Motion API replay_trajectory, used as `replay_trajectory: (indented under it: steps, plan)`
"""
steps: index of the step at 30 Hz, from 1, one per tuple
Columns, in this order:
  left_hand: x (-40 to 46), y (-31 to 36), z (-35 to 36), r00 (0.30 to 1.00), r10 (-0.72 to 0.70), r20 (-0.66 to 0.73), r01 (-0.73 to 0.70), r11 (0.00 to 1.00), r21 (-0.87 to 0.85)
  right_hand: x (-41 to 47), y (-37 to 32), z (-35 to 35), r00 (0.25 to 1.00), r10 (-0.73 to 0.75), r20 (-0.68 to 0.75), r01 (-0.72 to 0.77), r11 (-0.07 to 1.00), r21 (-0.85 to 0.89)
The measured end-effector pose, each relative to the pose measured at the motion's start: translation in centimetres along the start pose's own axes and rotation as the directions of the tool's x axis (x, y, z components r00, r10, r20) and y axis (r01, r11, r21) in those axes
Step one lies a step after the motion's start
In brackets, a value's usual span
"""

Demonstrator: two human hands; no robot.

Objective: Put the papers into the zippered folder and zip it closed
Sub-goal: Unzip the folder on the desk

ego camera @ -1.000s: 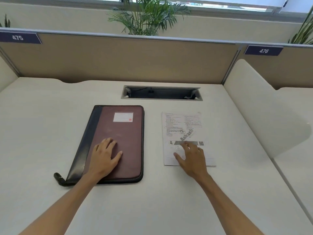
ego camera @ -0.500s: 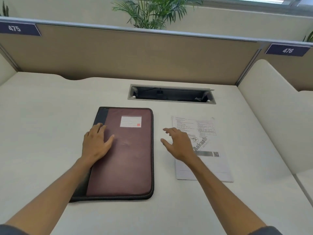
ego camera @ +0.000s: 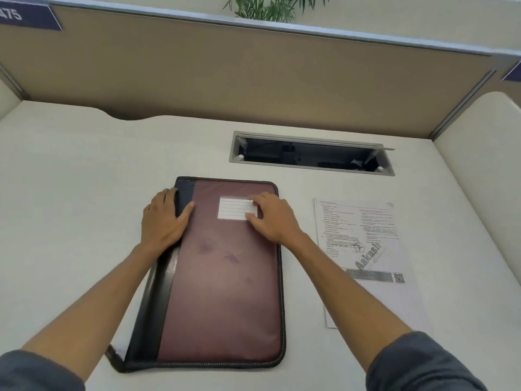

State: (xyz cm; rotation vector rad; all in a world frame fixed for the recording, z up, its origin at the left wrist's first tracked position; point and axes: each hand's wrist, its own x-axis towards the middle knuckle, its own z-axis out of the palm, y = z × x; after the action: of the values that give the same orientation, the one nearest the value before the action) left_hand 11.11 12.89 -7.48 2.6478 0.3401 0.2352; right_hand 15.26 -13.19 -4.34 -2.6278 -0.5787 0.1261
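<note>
A maroon zippered folder [ego camera: 222, 292] with a black spine and a white label lies flat on the white desk, its cover down. My left hand [ego camera: 165, 218] rests on its upper left corner, fingers over the black spine. My right hand [ego camera: 272, 217] lies on the upper right part of the cover, fingertips touching the white label. The printed papers [ego camera: 363, 249] lie flat on the desk just right of the folder, untouched; my right forearm crosses their lower left corner.
A grey cable slot [ego camera: 311, 153] opens in the desk behind the folder. A tan partition [ego camera: 253, 77] closes the back, and a white curved divider [ego camera: 485, 170] stands at the right. Bare desk [ego camera: 70, 193] lies left of the folder.
My right hand left the papers and moved left onto the folder's cover. My left hand slid up along the spine to the top left corner. The camera tilted further down.
</note>
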Motion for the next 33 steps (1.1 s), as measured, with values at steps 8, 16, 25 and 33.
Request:
replay_trajectory:
  steps: [8, 16, 25, 33]
  plan:
    - [3.9, -0.3, 0.3, 0.993, -0.106, 0.043, 0.110, 0.989, -0.096, 6.7, -2.4, 1.4, 0.996, -0.079, 0.043, 0.081, 0.996, -0.043]
    - [5.4, -1.6, 0.7, 0.997, -0.041, 0.060, 0.048, 0.991, -0.123, 11.8, -5.0, 3.4, 0.984, -0.117, 0.132, 0.126, 0.990, -0.068]
    - [5.2, -2.2, 1.5, 0.997, -0.071, -0.004, 0.067, 0.947, -0.315, 16.8, -8.7, 4.4, 0.911, -0.125, 0.393, 0.073, 0.987, 0.143]
    - [5.9, -2.4, 1.9, 0.996, -0.073, 0.050, 0.083, 0.968, -0.236, 18.9, -9.4, 3.6, 0.885, -0.132, 0.447, 0.100, 0.990, 0.094]
